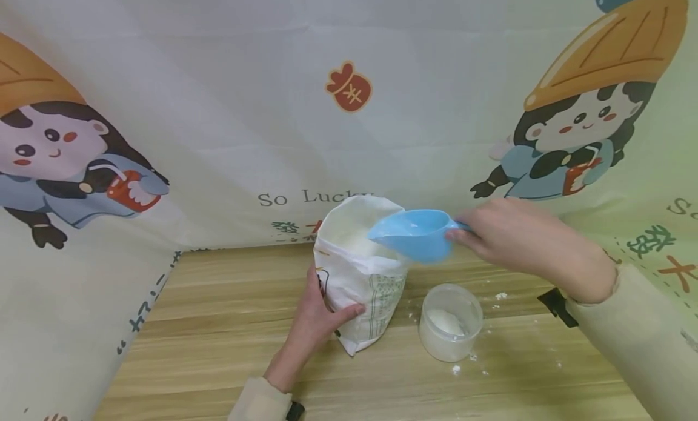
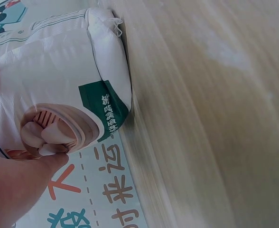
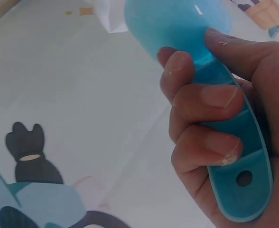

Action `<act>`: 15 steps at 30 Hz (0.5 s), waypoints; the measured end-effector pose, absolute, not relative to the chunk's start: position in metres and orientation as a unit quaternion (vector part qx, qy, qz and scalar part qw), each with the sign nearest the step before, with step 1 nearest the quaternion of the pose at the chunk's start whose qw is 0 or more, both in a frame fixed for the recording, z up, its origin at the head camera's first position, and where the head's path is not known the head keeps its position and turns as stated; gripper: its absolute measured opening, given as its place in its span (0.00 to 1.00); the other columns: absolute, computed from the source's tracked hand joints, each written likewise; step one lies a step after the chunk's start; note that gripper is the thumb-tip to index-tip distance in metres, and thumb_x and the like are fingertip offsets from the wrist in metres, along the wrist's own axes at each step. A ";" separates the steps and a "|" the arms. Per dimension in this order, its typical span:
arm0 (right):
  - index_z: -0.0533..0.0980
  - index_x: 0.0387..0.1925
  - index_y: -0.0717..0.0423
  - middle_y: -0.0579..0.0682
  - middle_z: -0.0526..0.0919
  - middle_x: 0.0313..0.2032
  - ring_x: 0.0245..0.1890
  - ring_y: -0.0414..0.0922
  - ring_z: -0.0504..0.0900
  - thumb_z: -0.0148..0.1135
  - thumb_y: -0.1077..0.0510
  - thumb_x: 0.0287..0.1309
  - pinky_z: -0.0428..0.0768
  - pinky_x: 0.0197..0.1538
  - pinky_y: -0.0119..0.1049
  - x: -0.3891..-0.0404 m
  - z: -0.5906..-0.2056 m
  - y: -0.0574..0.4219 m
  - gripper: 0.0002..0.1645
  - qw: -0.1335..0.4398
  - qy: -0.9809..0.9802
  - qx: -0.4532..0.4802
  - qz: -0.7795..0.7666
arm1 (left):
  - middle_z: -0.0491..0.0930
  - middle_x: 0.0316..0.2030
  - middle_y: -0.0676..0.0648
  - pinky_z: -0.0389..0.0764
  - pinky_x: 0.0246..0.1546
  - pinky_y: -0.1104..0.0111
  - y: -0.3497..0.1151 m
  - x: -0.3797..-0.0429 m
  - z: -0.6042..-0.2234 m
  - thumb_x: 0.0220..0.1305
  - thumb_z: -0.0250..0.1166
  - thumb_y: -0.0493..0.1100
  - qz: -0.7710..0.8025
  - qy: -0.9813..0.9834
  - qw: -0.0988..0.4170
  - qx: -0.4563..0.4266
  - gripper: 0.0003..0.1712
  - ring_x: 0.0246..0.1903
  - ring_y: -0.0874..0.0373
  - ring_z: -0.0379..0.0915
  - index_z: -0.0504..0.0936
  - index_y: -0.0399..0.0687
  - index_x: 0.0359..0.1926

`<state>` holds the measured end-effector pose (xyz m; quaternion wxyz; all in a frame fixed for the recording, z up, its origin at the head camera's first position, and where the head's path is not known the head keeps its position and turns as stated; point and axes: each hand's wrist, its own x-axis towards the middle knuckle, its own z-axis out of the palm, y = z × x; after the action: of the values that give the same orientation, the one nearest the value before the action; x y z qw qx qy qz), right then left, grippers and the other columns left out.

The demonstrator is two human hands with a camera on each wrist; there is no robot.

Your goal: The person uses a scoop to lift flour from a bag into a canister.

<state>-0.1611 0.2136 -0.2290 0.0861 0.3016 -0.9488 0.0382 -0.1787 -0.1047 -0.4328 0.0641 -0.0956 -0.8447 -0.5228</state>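
Note:
A white flour bag (image 1: 357, 300) stands slightly tilted, its top open with white powder inside. My left hand (image 1: 322, 312) grips it low on the left side, the thumb across the front. In the left wrist view, the bag (image 2: 54, 61) shows a picture of buns in a steamer. With my right hand (image 1: 507, 236) I hold a blue scoop (image 1: 428, 242) by its handle, its tip over the bag's open mouth. The right wrist view shows fingers curled round the ribbed handle (image 3: 241, 185), with white powder on them. How much the scoop contains is hard to see.
Right of the bag stands a clear round tub (image 1: 449, 345) with some white powder in it. Spilled powder (image 1: 457, 369) dots the wooden tabletop (image 1: 218, 330) around the tub. A printed cloth (image 1: 245, 106) hangs close behind.

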 end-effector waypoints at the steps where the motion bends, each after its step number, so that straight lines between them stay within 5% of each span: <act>1: 0.66 0.19 0.47 0.41 0.61 0.16 0.18 0.40 0.62 0.64 0.50 0.72 0.64 0.26 0.36 -0.161 -0.227 0.210 0.24 0.080 -0.951 0.297 0.033 | 0.70 0.68 0.36 0.71 0.65 0.45 -0.105 -0.179 -0.433 0.48 0.85 0.50 -0.522 -0.845 0.065 -0.096 0.71 0.64 0.41 0.70 0.45 0.48 0.81; 15: 0.69 0.15 0.49 0.44 0.62 0.17 0.19 0.42 0.62 0.64 0.51 0.70 0.62 0.24 0.36 -0.169 -0.203 0.173 0.26 0.013 -0.963 0.270 -0.014 | 0.68 0.69 0.36 0.71 0.66 0.45 -0.105 -0.179 -0.434 0.48 0.85 0.50 -0.521 -0.844 0.070 -0.101 0.72 0.64 0.41 0.69 0.44 0.48 0.82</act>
<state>-0.1695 0.1733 -0.2031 0.0130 0.2704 -0.9626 -0.0136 -0.1794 -0.1055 -0.4342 0.0704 -0.1012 -0.8445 -0.5212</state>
